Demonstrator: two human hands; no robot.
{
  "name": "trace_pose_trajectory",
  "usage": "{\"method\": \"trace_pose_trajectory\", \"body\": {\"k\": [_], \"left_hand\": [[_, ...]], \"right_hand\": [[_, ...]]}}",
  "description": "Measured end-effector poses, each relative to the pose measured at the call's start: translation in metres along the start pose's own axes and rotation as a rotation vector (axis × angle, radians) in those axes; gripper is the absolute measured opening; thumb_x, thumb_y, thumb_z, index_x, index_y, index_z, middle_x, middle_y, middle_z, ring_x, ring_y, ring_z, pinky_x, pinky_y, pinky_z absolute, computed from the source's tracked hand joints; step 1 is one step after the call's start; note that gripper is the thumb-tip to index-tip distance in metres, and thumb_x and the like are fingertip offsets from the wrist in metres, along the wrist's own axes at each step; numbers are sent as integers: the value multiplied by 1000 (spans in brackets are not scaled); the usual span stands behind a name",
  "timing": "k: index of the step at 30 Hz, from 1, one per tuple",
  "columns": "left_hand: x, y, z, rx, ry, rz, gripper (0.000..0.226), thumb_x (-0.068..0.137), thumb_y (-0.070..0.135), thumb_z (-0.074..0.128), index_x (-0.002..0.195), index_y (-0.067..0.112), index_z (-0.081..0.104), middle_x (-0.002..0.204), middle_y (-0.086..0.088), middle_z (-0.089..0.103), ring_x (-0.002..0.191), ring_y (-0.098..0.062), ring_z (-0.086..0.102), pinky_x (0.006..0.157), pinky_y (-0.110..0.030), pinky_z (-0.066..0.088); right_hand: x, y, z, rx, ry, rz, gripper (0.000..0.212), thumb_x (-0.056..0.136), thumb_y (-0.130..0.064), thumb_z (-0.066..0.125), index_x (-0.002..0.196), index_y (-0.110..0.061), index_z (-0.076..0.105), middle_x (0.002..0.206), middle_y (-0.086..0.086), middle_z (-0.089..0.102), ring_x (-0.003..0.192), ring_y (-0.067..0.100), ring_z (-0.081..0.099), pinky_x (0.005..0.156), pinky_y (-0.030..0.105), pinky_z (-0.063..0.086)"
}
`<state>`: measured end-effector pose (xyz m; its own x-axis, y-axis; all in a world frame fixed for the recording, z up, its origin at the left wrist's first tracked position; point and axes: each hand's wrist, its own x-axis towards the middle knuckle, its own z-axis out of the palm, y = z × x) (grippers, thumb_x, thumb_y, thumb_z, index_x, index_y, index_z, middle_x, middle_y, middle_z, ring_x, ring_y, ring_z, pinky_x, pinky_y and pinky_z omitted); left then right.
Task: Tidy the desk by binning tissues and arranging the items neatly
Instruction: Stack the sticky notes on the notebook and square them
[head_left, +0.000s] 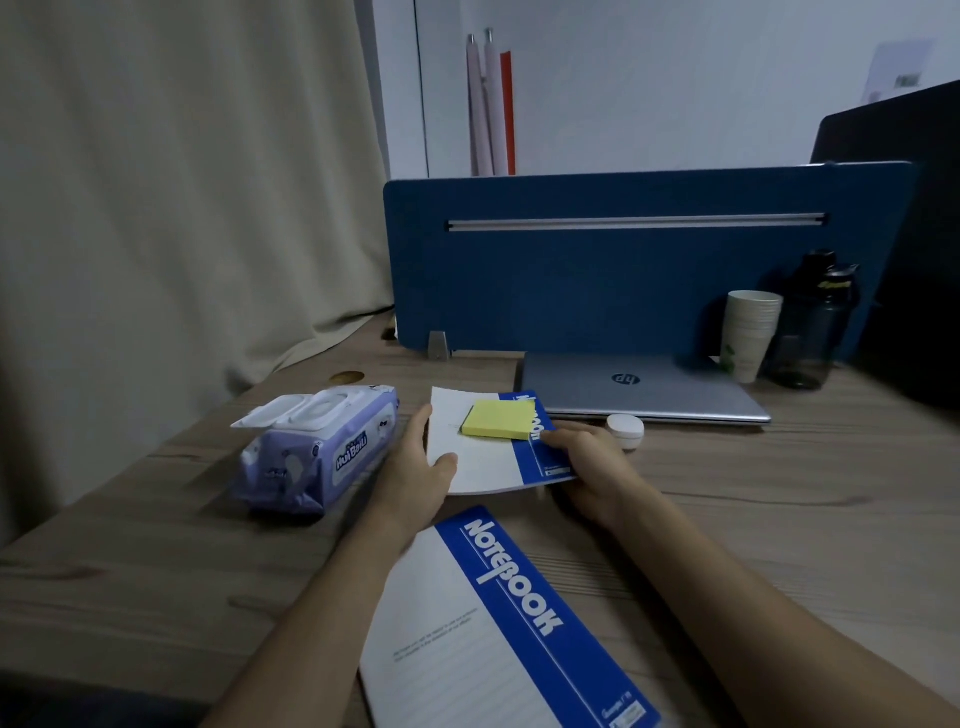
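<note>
Both hands grip a small white-and-blue notebook (480, 462) at the middle of the wooden desk (779, 493). My left hand (421, 467) holds its left edge with the thumb on the cover. Its right edge, along the blue spine, is in my right hand (587, 462). A yellow sticky-note pad (500, 419) lies on top of this notebook. A larger notebook (498, 623) of the same design lies flat nearer to me. A purple wet-wipes pack (317, 447) with its white lid flipped open sits to the left.
A closed silver laptop (649, 387) lies behind the small notebook, a small white round container (627, 430) at its front edge. Stacked paper cups (750, 332) and a dark bottle (810, 322) stand at the back right against a blue divider panel (623, 270). A beige curtain (182, 182) hangs left.
</note>
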<state>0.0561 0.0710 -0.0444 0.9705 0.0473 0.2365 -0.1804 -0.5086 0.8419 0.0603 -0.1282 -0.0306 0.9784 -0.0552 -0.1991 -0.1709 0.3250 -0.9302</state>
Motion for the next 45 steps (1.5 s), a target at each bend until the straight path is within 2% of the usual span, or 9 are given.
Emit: {"method": "trace_pose_trajectory", "body": {"k": [7, 12, 16, 19, 23, 28, 32, 37, 45], "left_hand": [[-7, 15, -10, -97, -37, 2, 51, 92, 14, 56, 140, 20, 43, 140, -2, 55, 124, -25, 54, 97, -51, 51], [-37, 23, -19, -240, -48, -70, 56, 91, 13, 57, 143, 26, 41, 131, 6, 58, 107, -16, 63, 84, -41, 56], [-80, 19, -23, -289, -72, -117, 66, 90, 8, 58, 149, 23, 35, 139, -1, 56, 112, -21, 64, 96, -51, 53], [-95, 21, -29, -304, -58, -104, 65, 90, 2, 57, 149, 17, 36, 145, -6, 51, 123, -21, 56, 105, -48, 47], [-123, 32, -44, -325, -34, -83, 46, 88, -5, 55, 126, 19, 49, 129, -7, 63, 96, 1, 66, 79, -22, 52], [-158, 35, -58, -320, -17, -128, 60, 88, -6, 54, 145, 4, 38, 143, -20, 52, 128, -31, 54, 109, -50, 42], [-183, 28, -64, -267, -43, -185, 61, 87, -5, 53, 145, 3, 38, 138, -30, 52, 127, -44, 51, 104, -51, 41], [-205, 32, -66, -129, 9, -223, 56, 84, 13, 59, 139, 7, 46, 126, -12, 62, 111, -29, 60, 96, -40, 45], [-198, 41, -55, -154, 40, -268, 42, 83, 19, 53, 126, 19, 53, 115, -2, 66, 99, -23, 63, 84, -36, 51]], "right_hand": [[-15, 1, 0, -65, -85, -102, 38, 96, -3, 51, 134, -10, 51, 107, 13, 71, 85, 22, 74, 60, 30, 58], [-41, 4, -4, -172, -110, -118, 32, 97, -4, 48, 128, -12, 54, 105, 10, 72, 88, 23, 73, 65, 33, 59], [-72, 12, -6, -296, -163, -130, 28, 97, 0, 44, 100, -22, 60, 77, -4, 76, 74, 16, 74, 55, 23, 56], [-91, 16, -7, -383, -183, -126, 24, 96, -1, 45, 106, -15, 61, 90, 5, 76, 82, 23, 74, 66, 31, 59], [-119, 19, -11, -476, -186, -123, 22, 96, -2, 46, 110, -10, 61, 94, 11, 75, 84, 26, 73, 73, 36, 60], [-150, 20, -8, -635, -210, -117, 22, 96, -5, 47, 113, -9, 62, 102, 15, 72, 91, 30, 71, 86, 46, 57], [-167, 18, -3, -818, -219, -125, 21, 95, -7, 47, 111, -11, 62, 102, 13, 70, 89, 26, 70, 83, 42, 56], [-183, 17, 3, -960, -186, -144, 16, 98, -10, 44, 105, -16, 57, 99, 5, 64, 89, 20, 65, 71, 32, 53], [-182, 16, -8, -957, -144, -134, 26, 96, -7, 41, 113, -8, 60, 111, 12, 64, 98, 23, 64, 88, 40, 53]]}}
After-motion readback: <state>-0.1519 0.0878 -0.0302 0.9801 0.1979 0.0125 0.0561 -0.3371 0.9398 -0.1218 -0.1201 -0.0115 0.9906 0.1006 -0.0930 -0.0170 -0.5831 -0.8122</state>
